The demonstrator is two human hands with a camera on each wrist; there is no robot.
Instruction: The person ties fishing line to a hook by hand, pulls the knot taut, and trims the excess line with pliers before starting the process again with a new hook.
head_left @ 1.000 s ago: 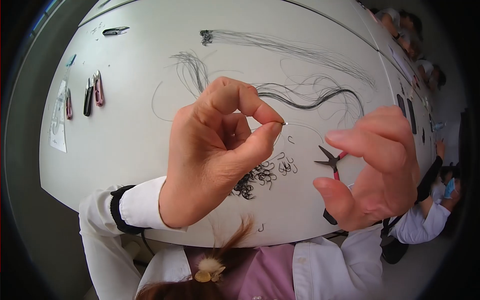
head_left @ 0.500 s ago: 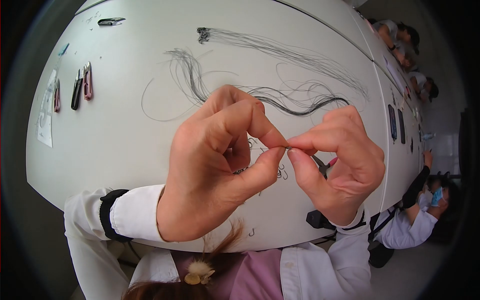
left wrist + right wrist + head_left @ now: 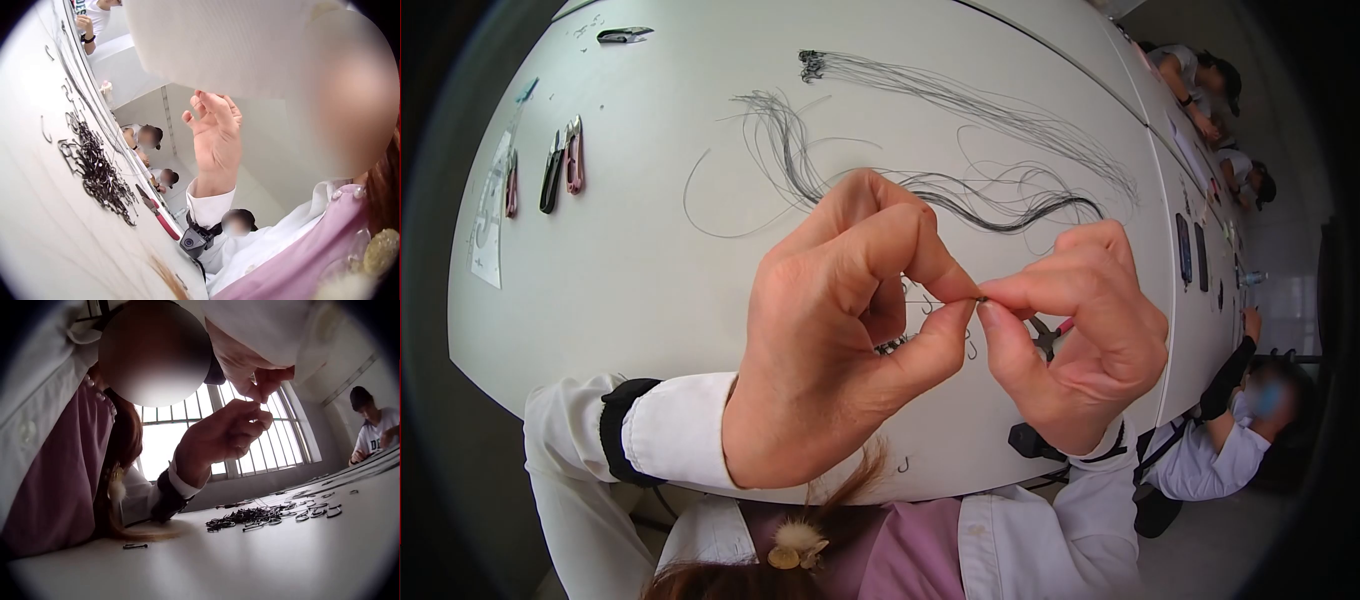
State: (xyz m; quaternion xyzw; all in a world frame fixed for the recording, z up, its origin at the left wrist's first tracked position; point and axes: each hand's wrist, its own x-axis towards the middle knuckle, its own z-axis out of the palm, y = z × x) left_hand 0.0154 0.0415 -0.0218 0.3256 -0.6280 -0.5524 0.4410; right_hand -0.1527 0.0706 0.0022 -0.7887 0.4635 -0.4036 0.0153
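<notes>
Above the table, the left hand and right hand meet fingertip to fingertip. Thumb and forefinger of each pinch a tiny dark piece, which seems to be the end of a small hook; its shape is mostly covered. A thin line runs leftward from the left fingertips. Below the hands lies a pile of black hooks, largely hidden in the head view but plain in both wrist views. In the left wrist view, pliers with red handles lie beside the pile; the right hand partly covers them in the head view.
Long strands of dark line and a bundle of hooked lines stretch across the table. Several snips and a clear ruler lie at the left. A loose hook is near the front edge. Other people sit at the right.
The right hand has come left from beside the pliers, its thumb and forefinger closing at the left fingertips. Since half a second ago both hands have barely moved.
</notes>
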